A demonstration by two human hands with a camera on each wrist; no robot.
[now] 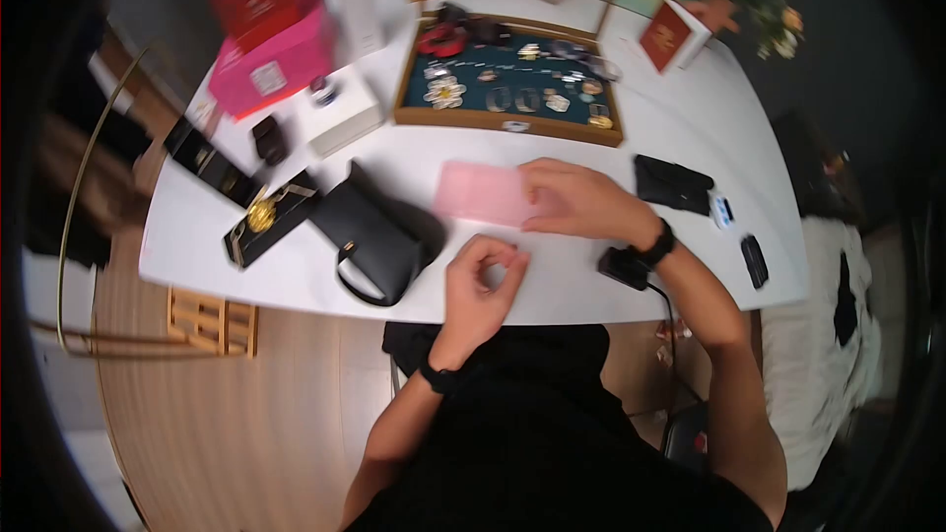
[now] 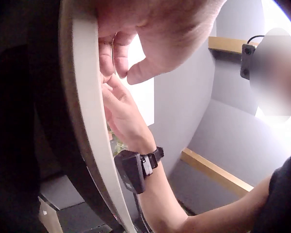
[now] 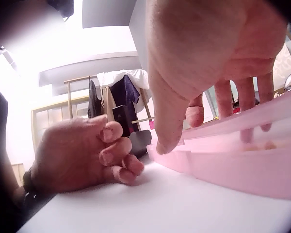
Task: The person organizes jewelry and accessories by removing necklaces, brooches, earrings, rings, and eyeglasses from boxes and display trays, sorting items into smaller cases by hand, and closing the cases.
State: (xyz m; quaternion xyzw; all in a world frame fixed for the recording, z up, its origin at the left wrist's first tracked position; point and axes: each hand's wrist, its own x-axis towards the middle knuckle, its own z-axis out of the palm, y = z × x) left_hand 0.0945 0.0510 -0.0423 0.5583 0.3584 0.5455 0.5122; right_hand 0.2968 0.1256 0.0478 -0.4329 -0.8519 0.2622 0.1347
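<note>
A pink translucent plastic case [image 1: 480, 192] lies on the white table. My right hand [image 1: 574, 199] grips its right end, and in the right wrist view the thumb is at the near edge with the fingers over the far side. There, a gap shows between the case's lid [image 3: 242, 115] and its base [image 3: 242, 172]. Small, blurred contents show through the pink wall. My left hand [image 1: 479, 286] rests at the table's front, its fingers loosely curled toward the thumb and nothing visible in them. A black handbag [image 1: 370, 236] stands just left of it.
Behind the case sits a wooden-framed jewellery tray [image 1: 512, 125] with brooches and other pieces. A black pouch [image 1: 673, 184] and a small black object [image 1: 755, 261] lie on the right. Boxes, including a white box [image 1: 343, 116] and a pink box [image 1: 271, 69], stand at the back left.
</note>
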